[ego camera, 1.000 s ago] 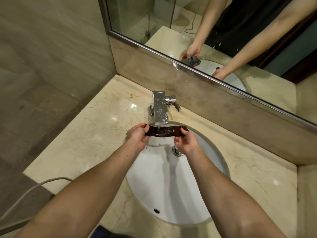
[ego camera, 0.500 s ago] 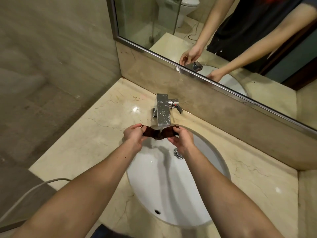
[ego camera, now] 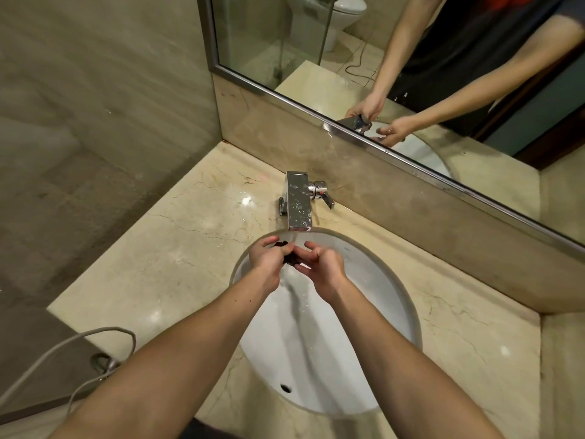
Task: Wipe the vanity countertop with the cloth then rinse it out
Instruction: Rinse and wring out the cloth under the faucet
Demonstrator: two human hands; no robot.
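Observation:
A small dark brown cloth [ego camera: 289, 258] is bunched between my two hands over the back of the white oval sink [ego camera: 373, 299], just below the chrome faucet [ego camera: 298, 204]. My left hand [ego camera: 267, 256] grips its left end, fingers curled. My right hand [ego camera: 321, 264] pinches the other end; most of the cloth is hidden by the fingers. A thin stream of water falls from the spout beside the cloth and runs down the basin. The beige marble countertop [ego camera: 164, 258] surrounds the sink and shows wet glints.
A mirror [ego camera: 411, 58] with a metal frame runs along the back wall above a marble backsplash. The faucet lever [ego camera: 326, 198] sticks out to the right. A grey hose [ego camera: 63, 350] hangs off the counter's left front edge. A tiled wall stands at left.
The cloth was stretched out between my hands under the spout. My hands have come together and the cloth is now bunched up small between them.

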